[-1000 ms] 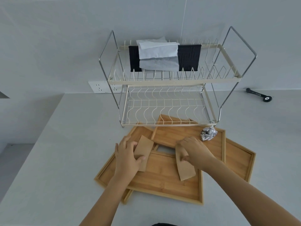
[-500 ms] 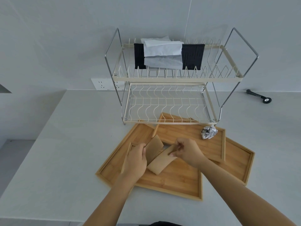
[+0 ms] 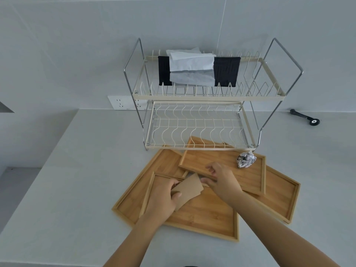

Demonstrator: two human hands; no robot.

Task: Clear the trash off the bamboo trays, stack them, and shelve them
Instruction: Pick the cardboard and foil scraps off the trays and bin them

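Several bamboo trays lie overlapped on the white counter in front of the rack: a front one (image 3: 208, 218), a left one (image 3: 154, 170), a far one (image 3: 221, 160) and a right one (image 3: 281, 197). My left hand (image 3: 165, 199) grips brown paper pieces (image 3: 187, 189) above the front tray. My right hand (image 3: 221, 180) hovers just right of the paper with fingers spread and nothing in it. A crumpled foil ball (image 3: 246, 159) rests on the far tray's right end.
A two-tier wire dish rack (image 3: 196, 128) stands behind the trays; its lower shelf is bare, and its upper shelf holds a black box with white tissue (image 3: 192, 68). A black tool (image 3: 306, 117) lies far right. A wall socket (image 3: 123, 102) is behind.
Both paper pieces were lifted off the front tray and brought together into my left hand. My right hand let go of its piece and opened.
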